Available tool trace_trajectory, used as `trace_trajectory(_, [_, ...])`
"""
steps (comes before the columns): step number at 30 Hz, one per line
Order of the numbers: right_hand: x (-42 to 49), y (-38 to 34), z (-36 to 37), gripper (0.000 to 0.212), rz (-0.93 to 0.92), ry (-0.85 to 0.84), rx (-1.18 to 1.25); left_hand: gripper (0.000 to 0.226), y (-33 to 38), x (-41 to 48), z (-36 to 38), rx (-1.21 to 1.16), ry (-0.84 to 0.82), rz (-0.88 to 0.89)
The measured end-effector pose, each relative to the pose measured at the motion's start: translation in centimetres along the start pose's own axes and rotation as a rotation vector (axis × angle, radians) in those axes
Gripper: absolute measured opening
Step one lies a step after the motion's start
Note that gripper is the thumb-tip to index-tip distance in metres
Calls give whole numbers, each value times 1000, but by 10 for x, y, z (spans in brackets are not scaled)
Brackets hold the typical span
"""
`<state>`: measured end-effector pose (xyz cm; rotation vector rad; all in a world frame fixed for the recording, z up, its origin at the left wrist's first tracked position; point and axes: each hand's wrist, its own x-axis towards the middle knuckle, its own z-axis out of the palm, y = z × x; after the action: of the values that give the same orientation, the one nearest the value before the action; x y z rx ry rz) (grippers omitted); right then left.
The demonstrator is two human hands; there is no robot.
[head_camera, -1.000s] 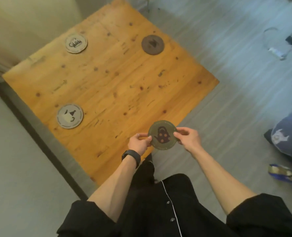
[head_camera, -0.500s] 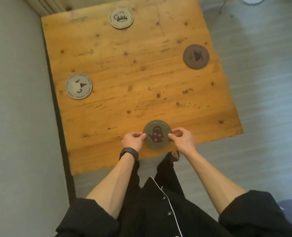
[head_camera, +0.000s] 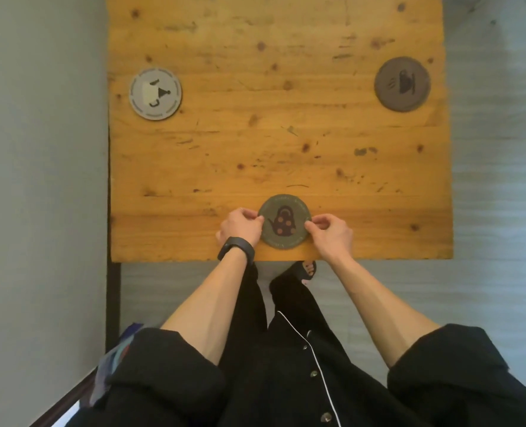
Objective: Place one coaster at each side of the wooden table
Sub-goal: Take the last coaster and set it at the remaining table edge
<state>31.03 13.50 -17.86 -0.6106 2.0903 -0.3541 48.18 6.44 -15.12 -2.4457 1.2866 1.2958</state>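
We are looking straight down on the wooden worktop (head_camera: 280, 124) and seeing three round coasters on it. The green coaster (head_camera: 285, 221) with a spotted teapot print is lying at the near edge, roughly at its middle, flat or almost flat on the wood; we cannot tell whether it is fully down. The left hand (head_camera: 240, 229) is pinching the coaster's left rim with thumb and fingers closed on it, and a black wristband (head_camera: 236, 247) is sitting on that wrist. The right hand (head_camera: 331, 234) is pinching the right rim the same way, fingertips (head_camera: 312, 224) resting on top of the coaster's edge. The grey coaster (head_camera: 155, 94) with a pale cup print is lying close to the left edge, about halfway along it, well apart from the hands. The brown coaster (head_camera: 402, 84) with a steaming cup print is lying close to the right edge, opposite the grey one. The far edge is out of frame. We are seeing black sleeves (head_camera: 169, 365) rolled above the elbows, a black buttoned garment with white piping below, and a sandalled foot (head_camera: 308, 269) poking out on the grey floor (head_camera: 496, 180) just below the near edge.
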Motion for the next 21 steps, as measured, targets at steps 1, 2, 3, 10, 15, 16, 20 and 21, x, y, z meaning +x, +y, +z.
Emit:
trace_trajectory(1, [-1, 0, 0, 12, 2, 11, 6, 13, -2, -1, 0, 9, 0, 8])
trace_trajectory(2, [-2, -1, 1, 10, -2, 22, 8, 14, -4, 1, 0, 16, 4, 16])
trace_trajectory(3, [-1, -1, 1, 9, -3, 31, 14, 14, -5, 2, 1, 21, 9, 21])
trace_trajectory(10, [0, -1, 5, 16, -4, 64, 15, 20, -6, 0, 6, 28, 79, 25])
trace_trajectory(15, [2, 0, 4, 16, -4, 64, 34, 18, -3, -2, 8, -4, 94, 6])
trace_trajectory(16, [2, -1, 4, 16, -3, 65, 36, 18, -2, -3, 8, -9, 97, -3])
trace_trajectory(20, [1, -2, 5, 15, 4, 52, 49, 18, -1, -2, 7, -27, 90, -35])
trace_trajectory(21, [1, -2, 5, 14, 7, 47, 57, 17, -1, 0, 6, -33, 82, -41])
